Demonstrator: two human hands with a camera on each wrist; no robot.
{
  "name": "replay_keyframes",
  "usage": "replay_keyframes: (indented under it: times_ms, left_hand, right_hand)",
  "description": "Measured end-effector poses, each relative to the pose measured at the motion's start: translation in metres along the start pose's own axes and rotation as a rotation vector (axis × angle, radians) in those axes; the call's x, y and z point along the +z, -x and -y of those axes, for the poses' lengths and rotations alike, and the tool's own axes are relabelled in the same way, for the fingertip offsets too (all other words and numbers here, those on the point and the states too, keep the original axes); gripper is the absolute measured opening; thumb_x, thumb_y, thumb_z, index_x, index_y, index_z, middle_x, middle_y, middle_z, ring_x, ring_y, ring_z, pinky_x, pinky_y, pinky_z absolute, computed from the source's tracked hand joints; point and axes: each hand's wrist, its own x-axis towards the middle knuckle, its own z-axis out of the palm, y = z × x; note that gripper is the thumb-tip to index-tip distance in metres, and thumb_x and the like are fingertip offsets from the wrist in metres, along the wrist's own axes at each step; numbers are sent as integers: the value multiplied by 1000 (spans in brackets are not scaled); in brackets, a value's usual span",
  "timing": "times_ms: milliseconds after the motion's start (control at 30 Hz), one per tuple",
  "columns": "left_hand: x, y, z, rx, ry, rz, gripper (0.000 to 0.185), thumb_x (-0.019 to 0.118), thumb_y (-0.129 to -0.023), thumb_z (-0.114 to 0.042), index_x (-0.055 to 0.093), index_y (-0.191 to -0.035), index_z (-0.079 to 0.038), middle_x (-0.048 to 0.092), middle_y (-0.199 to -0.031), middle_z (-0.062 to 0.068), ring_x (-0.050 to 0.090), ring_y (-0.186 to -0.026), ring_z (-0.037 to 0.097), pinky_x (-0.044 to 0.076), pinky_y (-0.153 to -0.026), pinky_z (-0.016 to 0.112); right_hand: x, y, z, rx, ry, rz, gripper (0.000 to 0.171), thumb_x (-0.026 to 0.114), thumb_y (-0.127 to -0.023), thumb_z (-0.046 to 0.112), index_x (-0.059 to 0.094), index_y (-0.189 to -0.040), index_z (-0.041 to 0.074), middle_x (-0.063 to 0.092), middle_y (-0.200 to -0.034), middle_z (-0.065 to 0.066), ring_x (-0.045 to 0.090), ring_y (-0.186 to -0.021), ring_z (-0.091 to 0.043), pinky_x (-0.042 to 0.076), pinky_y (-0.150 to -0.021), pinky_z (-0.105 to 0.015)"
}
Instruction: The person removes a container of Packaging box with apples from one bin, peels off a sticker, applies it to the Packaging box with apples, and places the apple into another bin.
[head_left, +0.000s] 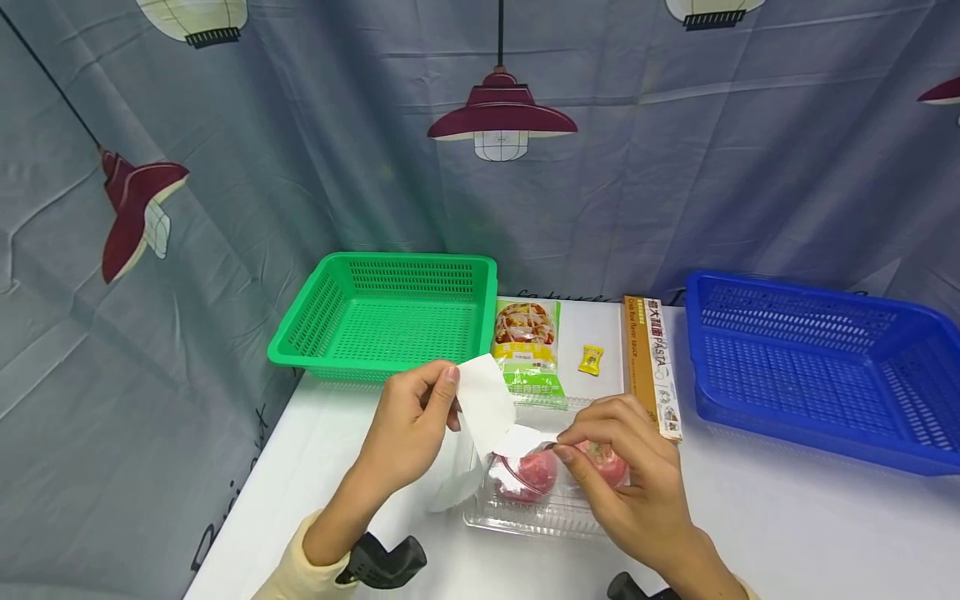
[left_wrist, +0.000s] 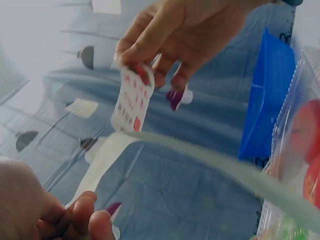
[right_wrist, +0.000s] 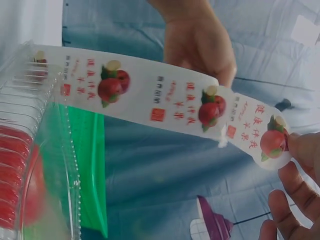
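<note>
A clear plastic clamshell box [head_left: 525, 515] lies on the white table near its front edge, with red apples [head_left: 531, 475] inside. A long white label strip [head_left: 486, 402], printed with apples on its other face [right_wrist: 165, 100], is lifted off the box. My left hand [head_left: 447, 390] pinches the strip's upper part, left of the box. My right hand [head_left: 561, 447] sits over the box and pinches the strip's other end [right_wrist: 280, 145] between thumb and fingertips. In the left wrist view the strip [left_wrist: 131, 102] hangs from the right hand's fingers [left_wrist: 150, 70].
A green basket [head_left: 390, 312] stands at the back left and a blue basket [head_left: 817, 367] at the right. Between them lie a food pouch [head_left: 527, 346], a small yellow sweet [head_left: 591, 360] and a long pasta box [head_left: 652, 367]. The table's left edge runs close by my left forearm.
</note>
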Motion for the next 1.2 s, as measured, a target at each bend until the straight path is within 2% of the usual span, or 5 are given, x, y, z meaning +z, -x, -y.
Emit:
replay_keyframes:
  times_ms: [367, 667, 833, 1067, 1200]
  left_hand:
    - [-14, 7, 20, -79, 153, -125, 40, 44, -106, -15, 59, -73, 2, 56, -65, 10, 55, -56, 25, 38, -52, 24]
    - [12, 17, 9, 56, 201, 112, 31, 39, -107, -11, 66, -95, -2, 65, -83, 4, 61, -73, 20, 52, -61, 33]
    - [24, 24, 4, 61, 244, 262, 15, 56, -100, -13, 69, -107, -7, 70, -91, 1, 67, -76, 16, 55, -63, 32]
    - [24, 27, 4, 64, 174, 307, 6, 68, -94, -13, 71, -99, -11, 70, -82, -5, 63, -68, 10, 53, -56, 28]
    - [20, 25, 5, -24, 158, 313, 5, 68, -94, -11, 71, -98, -10, 69, -81, -4, 65, -65, 13, 53, -55, 28]
  right_hand:
    - [2, 1, -2, -1, -106, -29, 18, 68, -93, 7, 65, -82, -6, 61, -80, -11, 54, -82, -20, 43, -83, -25]
    - [13, -8, -7, 44, -65, -7, 17, 67, -94, 10, 66, -85, -4, 63, -81, -9, 57, -81, -20, 45, -80, -24]
    - [13, -12, -12, 48, -15, -16, 11, 69, -91, 4, 66, -84, -4, 64, -80, -8, 58, -79, -19, 45, -77, -23]
    - [7, -5, -22, 73, 37, -34, 17, 70, -92, 12, 67, -84, -3, 65, -79, -7, 57, -75, -14, 42, -71, -23]
    - [4, 1, -28, 83, 49, -60, 23, 69, -94, 16, 65, -84, -6, 64, -78, -8, 56, -75, -13, 43, -71, -23]
